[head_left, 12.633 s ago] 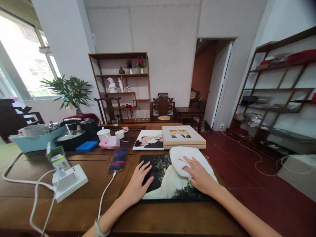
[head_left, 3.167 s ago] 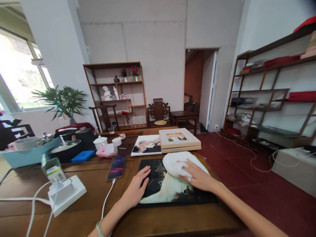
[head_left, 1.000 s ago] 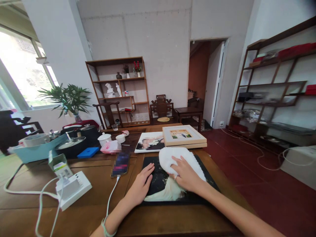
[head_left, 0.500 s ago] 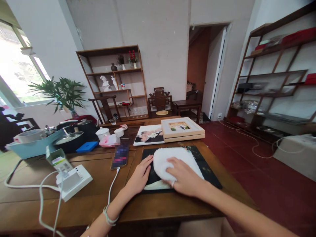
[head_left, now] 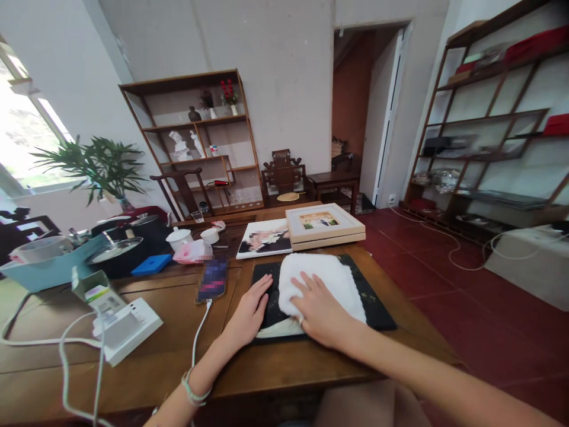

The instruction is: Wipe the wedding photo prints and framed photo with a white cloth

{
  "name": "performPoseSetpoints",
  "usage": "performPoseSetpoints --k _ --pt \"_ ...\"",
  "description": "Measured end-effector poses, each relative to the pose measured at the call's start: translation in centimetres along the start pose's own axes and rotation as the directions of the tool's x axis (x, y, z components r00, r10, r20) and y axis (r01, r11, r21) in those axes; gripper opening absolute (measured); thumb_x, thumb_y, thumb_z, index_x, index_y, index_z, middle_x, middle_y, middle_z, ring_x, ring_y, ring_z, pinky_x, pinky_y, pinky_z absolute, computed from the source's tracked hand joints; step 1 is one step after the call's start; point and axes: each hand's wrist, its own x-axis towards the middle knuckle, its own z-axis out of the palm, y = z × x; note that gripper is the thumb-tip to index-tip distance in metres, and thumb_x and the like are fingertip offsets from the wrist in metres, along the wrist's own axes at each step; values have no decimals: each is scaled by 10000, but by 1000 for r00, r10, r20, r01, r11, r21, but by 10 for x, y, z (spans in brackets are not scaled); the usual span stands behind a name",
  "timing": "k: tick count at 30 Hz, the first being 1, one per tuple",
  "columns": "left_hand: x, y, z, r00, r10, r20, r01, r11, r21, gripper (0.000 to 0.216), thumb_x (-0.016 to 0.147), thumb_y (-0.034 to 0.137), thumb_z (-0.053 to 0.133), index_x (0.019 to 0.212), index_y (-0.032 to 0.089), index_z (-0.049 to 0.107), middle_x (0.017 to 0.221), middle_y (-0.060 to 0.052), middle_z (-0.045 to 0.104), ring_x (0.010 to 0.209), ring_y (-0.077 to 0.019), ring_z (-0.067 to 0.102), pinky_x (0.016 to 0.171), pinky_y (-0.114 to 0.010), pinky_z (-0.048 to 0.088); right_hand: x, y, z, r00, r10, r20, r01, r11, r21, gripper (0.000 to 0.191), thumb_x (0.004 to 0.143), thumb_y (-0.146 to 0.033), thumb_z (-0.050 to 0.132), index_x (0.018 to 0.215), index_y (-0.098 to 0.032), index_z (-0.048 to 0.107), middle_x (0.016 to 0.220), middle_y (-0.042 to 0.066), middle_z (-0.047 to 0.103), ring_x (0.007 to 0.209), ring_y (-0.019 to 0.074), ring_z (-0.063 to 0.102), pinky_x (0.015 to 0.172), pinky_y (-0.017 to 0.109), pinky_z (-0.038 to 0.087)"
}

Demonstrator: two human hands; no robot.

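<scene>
A dark picture panel with a pale patch at its near left corner lies flat on the wooden table. Over its middle is spread a fluffy white cloth. My right hand rests palm down on the cloth's near left part, fingers spread and stretched forward. At the panel's left edge, my left hand lies with its fingers stretched out, touching the dark surface. Under the cloth, most of the panel's picture is hidden.
Behind the panel lie a photo print and stacked framed pictures. To the left are a phone on a white cable, a white box, a blue block, a lidded white cup and a dark pot.
My right hand's fingers have spread flatter over the cloth, which now lies flatter with its edges more spread. My left hand stays at the panel's edge. The camera view has shifted slightly.
</scene>
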Motion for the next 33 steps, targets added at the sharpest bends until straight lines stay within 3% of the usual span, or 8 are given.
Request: performPoseSetpoints --k 4,7,13,18,21,26,30,33 --pt "1 1 0 1000 -10 12 10 1000 7 356 867 199 353 1191 189 500 1305 -63 470 1227 -180 393 1042 -415 291 -33 -39 -3 987 -85 138 77 995 62 304 715 -202 540 991 -98 615 1368 216 292 1253 427 171 982 586 135" --pt "1 3 -2 1000 -12 17 12 1000 -2 354 867 199 349 1180 183 513 1305 -63 470 1227 -180 394 1042 -402 293 -42 -44 -6 973 -180 144 163 979 124 305 709 -227 562 979 -99 623 1371 196 302 1257 407 181 1008 538 140" --pt "0 5 -3 1000 -12 17 12 1000 -16 355 856 184 363 1173 197 522 1302 -52 474 1226 -177 395 1043 -383 291 -10 6 -4 991 -122 -51 126 988 93 252 753 -259 522 967 -162 615 1261 113 483 1214 263 347 1012 390 244" --pt "0 4 -2 1000 -10 11 10 1000 2 354 861 200 359 1177 156 513 1309 -84 461 1227 -192 394 1037 -403 297 31 49 0 993 -72 -90 73 997 13 279 832 -315 460 981 -130 608 1185 163 526 1147 254 421 946 369 326" --pt "1 4 -3 1000 -10 17 10 1000 0 354 862 207 360 1177 157 514 1311 -79 459 1225 -190 396 1039 -397 296 40 56 1 995 -48 -85 49 999 8 265 828 -257 454 995 -113 602 1187 179 518 1156 267 407 955 399 305" --pt "2 5 -1 1000 -31 0 31 999 -18 368 866 191 337 1193 147 499 1298 -83 475 1224 -175 398 1047 -385 279 17 21 2 997 -59 -40 60 998 8 282 712 -144 512 976 -125 609 1252 158 473 1215 313 322 996 477 222" --pt "2 7 -3 1000 -25 15 25 999 -39 362 863 179 342 1180 187 516 1301 -54 474 1225 -173 397 1044 -385 285 -18 -22 -1 991 -132 26 131 990 44 267 711 -182 522 958 -140 613 1332 145 382 1269 334 208 1029 497 130" --pt "2 10 -5 999 -11 41 13 999 -52 364 856 178 346 1173 189 524 1303 -59 471 1220 -183 404 1033 -382 305 -34 -36 -8 976 -202 76 194 976 98 255 733 -222 521 952 -134 617 1360 153 340 1281 338 173 1036 492 106"
